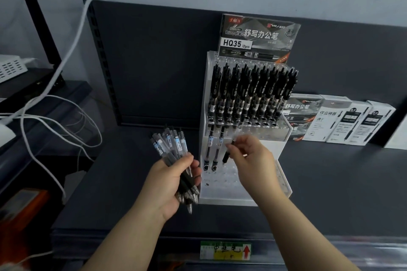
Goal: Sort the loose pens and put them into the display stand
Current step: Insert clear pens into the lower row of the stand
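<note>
Over the display stand (222, 185), right hand (251, 160) pinches one pen (225, 156); left hand (169, 182) clasps a pen bundle (170, 144).

head view, down onto near shelf (330, 182)

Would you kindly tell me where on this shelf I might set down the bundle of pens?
The shelf is bare left of the display stand, up to the cables, and in front of it, toward the price label. The pen boxes crowd the right rear.
</note>
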